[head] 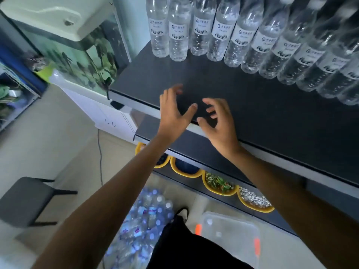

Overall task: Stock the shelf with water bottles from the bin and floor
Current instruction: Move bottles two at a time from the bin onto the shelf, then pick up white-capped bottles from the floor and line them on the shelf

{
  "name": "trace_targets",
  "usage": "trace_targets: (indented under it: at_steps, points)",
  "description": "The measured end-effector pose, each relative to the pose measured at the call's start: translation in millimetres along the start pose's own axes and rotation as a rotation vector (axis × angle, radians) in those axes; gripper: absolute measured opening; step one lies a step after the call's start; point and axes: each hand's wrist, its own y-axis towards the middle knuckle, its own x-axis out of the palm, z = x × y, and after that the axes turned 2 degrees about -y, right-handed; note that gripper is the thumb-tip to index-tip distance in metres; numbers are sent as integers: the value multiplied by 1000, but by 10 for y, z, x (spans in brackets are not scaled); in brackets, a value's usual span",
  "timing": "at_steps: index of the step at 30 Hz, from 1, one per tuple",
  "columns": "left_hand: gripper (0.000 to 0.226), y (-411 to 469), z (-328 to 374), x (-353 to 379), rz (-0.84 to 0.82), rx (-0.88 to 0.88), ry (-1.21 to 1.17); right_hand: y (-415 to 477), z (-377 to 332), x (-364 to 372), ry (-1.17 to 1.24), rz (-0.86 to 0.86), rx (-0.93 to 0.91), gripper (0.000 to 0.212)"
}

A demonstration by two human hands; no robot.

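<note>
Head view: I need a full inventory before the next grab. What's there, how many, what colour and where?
bottles: at least ten in a row (far right is blurred), clear with white labels, back of the shelf
shelf: one, dark top board, centre
pack: one wrapped bundle of bottles, clear with pale caps, floor below the hands
bin: one, clear with orange clips, floor right of the pack
trays: four, yellow, on a lower level of the shelf
tank: one, glass with a white lid, left of the shelf
stool: one, dark grey, floor at left
cable: one, dark, floor
left hand: fingers spread, empty, over the shelf's front edge
right hand: loosely curled, empty, beside it
</note>
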Motion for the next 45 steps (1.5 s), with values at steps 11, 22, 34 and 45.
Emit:
trace_targets:
  at_steps: [11, 22, 34, 45]
  points:
    - [51, -1574, 687, 669, 12, -53, 86, -735, 447, -716, -234, -303, -200, 55]
    - [51, -3423, 526, 734, 226, -280, 123, -2363, 876, -465, -22, -319, -263, 32]
    - [62, -6057, -714, 1503, 187, -866, 143, -5066, 2512, -162, -213, -821, 195, 42]
    - [78, -7894, -2462, 2889, 226, -1442, 30, -6652, 3944, 1410, -189, -715, 580, 50]
